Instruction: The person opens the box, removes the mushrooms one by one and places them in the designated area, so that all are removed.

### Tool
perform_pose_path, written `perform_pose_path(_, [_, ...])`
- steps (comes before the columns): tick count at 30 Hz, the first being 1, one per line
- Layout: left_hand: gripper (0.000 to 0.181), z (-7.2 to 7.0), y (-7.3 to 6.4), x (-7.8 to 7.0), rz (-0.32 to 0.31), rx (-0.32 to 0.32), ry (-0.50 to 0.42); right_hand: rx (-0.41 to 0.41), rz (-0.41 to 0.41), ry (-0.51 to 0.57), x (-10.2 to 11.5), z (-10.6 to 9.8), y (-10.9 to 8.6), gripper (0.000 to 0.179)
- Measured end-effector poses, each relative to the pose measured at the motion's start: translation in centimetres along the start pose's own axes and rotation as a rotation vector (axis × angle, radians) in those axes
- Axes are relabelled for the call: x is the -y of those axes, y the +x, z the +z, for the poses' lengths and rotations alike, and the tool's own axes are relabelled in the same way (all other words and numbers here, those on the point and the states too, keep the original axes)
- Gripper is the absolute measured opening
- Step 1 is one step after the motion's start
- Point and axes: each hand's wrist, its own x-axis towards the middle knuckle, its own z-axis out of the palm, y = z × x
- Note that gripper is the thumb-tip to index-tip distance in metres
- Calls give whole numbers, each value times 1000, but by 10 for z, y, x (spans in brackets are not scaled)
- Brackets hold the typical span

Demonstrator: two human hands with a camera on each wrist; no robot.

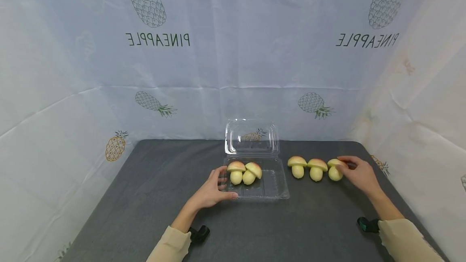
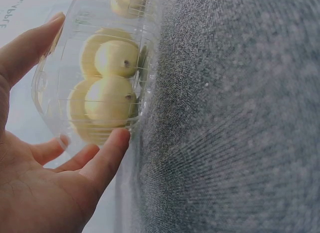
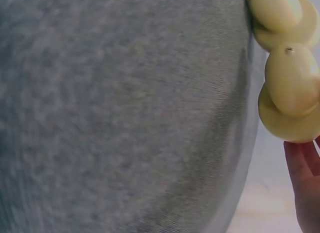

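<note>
A clear plastic clamshell container (image 1: 271, 181) lies with its lid (image 1: 251, 136) raised at the back. Two mushrooms (image 1: 236, 178) with pale yellow stems and reddish-tinged caps sit in its left part. My left hand (image 1: 209, 192) holds the container's front left corner, thumb at the front edge and fingers along the left side; the left wrist view shows its fingertips (image 2: 119, 137) against the clear wall. To the right of the container, three similar mushrooms (image 1: 316, 170) stand in a row. My right hand (image 1: 360, 176) pinches the rightmost mushroom (image 1: 335, 173) by its cap, with the thumb hidden in the right wrist view.
Everything stands on a dark grey table (image 1: 174, 169). Behind it and at both sides hangs a pale cloth (image 1: 251, 60) printed with pineapples. A black wrist strap (image 1: 199, 234) shows below the left hand, and another (image 1: 367, 225) below the right.
</note>
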Motion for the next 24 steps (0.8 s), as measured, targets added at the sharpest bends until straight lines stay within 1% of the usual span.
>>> perform_pose_path(9, [97,0,1,2,0,3,-2,8,3,4,-7,6,-1,44])
perform_pose_path(15, [97,0,1,2,-3,0,-6,18,5,-6,-8,6,0,44])
perform_pose_path(20, [97,0,1,2,-5,1,-6,37,-2,26,-6,3,-2,44])
perform_pose_path(24, [97,0,1,2,0,3,0,38,-21,46,-2,1,-3,44])
